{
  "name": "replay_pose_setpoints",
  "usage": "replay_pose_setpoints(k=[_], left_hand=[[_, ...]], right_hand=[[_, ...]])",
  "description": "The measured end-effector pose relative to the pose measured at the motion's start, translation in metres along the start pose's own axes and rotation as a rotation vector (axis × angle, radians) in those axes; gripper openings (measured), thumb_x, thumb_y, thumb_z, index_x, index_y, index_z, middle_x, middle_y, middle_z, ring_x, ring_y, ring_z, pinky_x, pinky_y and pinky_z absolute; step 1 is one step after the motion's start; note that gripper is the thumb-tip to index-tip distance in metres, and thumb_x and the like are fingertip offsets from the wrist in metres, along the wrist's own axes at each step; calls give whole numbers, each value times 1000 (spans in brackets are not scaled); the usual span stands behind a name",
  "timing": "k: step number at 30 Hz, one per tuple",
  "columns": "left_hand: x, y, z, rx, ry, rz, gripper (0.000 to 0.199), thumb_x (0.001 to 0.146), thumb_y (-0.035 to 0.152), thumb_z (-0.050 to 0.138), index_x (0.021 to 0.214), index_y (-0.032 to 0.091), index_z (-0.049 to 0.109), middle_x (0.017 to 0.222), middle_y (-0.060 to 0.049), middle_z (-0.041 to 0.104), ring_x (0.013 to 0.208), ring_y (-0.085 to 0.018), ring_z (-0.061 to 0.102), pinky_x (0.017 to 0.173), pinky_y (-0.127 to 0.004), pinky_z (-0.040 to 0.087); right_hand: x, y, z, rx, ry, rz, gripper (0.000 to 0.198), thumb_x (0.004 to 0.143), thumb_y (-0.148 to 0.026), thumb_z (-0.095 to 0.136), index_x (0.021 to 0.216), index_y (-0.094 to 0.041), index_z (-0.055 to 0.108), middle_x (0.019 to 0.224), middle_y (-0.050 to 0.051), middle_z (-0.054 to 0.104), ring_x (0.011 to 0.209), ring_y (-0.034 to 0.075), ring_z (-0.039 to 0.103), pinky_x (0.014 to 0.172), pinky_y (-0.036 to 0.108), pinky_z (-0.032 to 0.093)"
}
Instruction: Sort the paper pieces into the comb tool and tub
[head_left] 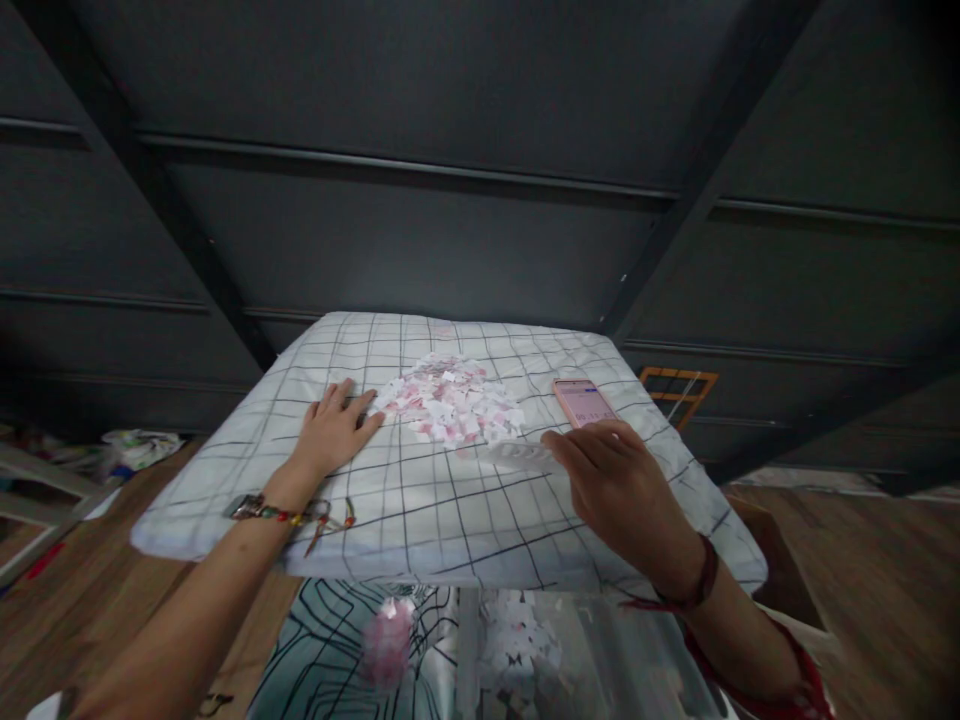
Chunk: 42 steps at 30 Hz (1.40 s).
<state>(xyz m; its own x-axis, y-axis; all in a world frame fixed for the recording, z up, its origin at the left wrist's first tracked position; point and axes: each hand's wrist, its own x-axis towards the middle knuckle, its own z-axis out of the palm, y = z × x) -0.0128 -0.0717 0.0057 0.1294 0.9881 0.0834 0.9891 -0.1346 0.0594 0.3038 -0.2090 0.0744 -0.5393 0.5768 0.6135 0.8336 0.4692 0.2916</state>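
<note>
A heap of small torn white and pink paper pieces (pixel 450 400) lies on a white cloth with a dark grid (pixel 420 530) that covers the table. My left hand (pixel 334 428) rests flat on the cloth, fingers spread, its fingertips at the heap's left edge. In my right hand (pixel 619 490) is a flat white strip with a row of round marks (pixel 517 455), blurred by motion. One end of it reaches the heap's near right edge. Just beyond that hand lies a phone with a pink screen (pixel 583 400), partly covered by the hand.
Below the table's near edge stands a clear plastic bin (pixel 600 640) with paper pieces inside. Beside it is teal fabric with black lines (pixel 315 650), bearing a pink patch. A dark panelled wall (pixel 420 240) rises behind the table. An orange frame (pixel 686 385) stands at the right.
</note>
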Motion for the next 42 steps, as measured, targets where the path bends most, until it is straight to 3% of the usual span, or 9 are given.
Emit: replay_pose_setpoints(k=[6,15,23,29,42], left_hand=[[1,-2,0,-13,-13,12,61,95,53,31,146,22,45,158,-15,32,146,-33,25,114,-52,28],[1,-1,1,1,-17,9,60,95,52,31,146,23,44,156,-13,36,145,-32,28,114,-51,28],[-1,-1,0,10,-13,17,60,95,53,30,145,24,46,155,-12,38,143,-32,32,112,-50,29],[1,-3,2,8,-8,23,59,95,54,30,145,26,45,155,-11,39,143,-32,32,111,-51,30],[0,-1,0,-2,-23,23,60,95,53,30,146,24,44,155,-13,37,144,-32,31,113,-51,29]], right_hand=[[4,-24,-11,75,44,-8,33,78,5,43,96,-14,63,69,1,64,68,16,54,77,33,43],[9,1,2,-137,70,-6,33,78,4,45,100,-15,61,71,1,62,71,17,52,79,33,41],[6,-7,0,-7,10,-12,37,75,6,45,100,-15,62,72,1,64,72,17,54,80,34,41],[13,-5,4,-111,25,16,39,75,5,43,102,-19,60,72,0,63,71,17,53,79,34,40],[19,-11,8,-44,4,-47,35,76,6,44,99,-15,62,74,1,64,71,16,53,79,32,40]])
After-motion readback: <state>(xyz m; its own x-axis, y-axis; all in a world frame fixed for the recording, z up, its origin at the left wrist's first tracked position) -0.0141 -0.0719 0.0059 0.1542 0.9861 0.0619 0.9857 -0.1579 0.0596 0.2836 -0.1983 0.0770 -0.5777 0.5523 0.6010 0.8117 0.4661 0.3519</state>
